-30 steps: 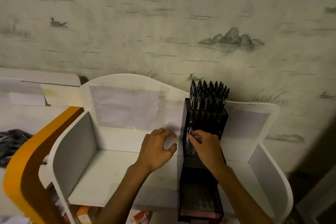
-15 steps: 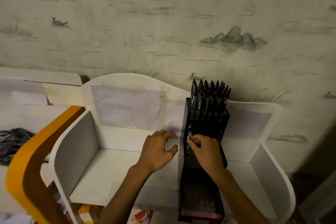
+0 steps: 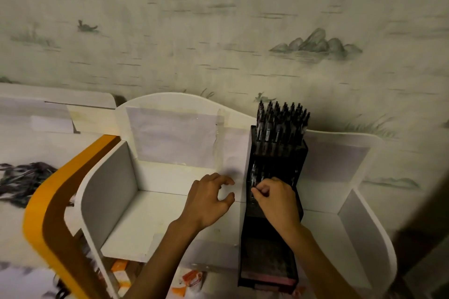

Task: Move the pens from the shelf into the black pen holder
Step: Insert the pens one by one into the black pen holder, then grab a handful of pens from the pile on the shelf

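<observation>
Little has changed over the last second: right hand [image 3: 274, 199] still pinches a pen [image 3: 254, 177] at the middle tier of the black pen holder [image 3: 274, 262], mid-shelf [image 3: 150, 221]. Left hand [image 3: 209, 199] hovers beside it as before, fingers loosely curled, empty. Insertion looks ongoing, not finished.

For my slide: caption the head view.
Right hand pinches a pen at the black holder; left hand hovers beside.

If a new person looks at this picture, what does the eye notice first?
First, the black pen holder standing on the white shelf, its back tier packed with upright dark pens. Next, the right hand at the holder's middle tier, fingers pinched on a pen there, and the left hand loosely curled beside it.
</observation>
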### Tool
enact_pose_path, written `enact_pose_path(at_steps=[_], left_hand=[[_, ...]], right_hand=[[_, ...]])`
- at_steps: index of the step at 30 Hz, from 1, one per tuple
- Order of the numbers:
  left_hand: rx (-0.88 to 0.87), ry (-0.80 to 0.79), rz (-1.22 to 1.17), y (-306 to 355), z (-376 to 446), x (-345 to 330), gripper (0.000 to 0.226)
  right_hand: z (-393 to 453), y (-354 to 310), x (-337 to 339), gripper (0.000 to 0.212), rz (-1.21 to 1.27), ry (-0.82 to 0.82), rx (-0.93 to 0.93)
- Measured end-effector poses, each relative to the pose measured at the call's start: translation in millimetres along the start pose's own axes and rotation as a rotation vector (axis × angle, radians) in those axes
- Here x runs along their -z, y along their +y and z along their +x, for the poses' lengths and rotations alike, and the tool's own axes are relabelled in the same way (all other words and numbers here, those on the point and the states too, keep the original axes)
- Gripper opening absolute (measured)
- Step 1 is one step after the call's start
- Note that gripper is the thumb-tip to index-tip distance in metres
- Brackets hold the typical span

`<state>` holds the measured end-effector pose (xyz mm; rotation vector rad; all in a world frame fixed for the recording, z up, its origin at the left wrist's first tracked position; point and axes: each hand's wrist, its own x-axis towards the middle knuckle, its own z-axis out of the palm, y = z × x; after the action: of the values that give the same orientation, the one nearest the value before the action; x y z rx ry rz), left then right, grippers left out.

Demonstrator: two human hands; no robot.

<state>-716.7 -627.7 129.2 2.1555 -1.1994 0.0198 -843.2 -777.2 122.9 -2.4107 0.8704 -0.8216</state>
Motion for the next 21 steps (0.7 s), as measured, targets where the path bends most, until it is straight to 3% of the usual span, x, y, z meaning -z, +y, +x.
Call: enact_pose_path(at_steps=[5,14,21], left_hand=[[0.024,0.042,0.096,-9,-19,16,0.038],[0.134,0.134,0.294,-58,-83,86,0.043],[0.225,0.227,0.325,-123,-157,165,0.049]], right_hand=[[-12,-23,0,0.007,0.065,-0.122,0.170],[-33,-111,-47,0.022,0.194,-0.343,0.363],[-70,-212,-100,0.026,0.234,-0.390,0.455]])
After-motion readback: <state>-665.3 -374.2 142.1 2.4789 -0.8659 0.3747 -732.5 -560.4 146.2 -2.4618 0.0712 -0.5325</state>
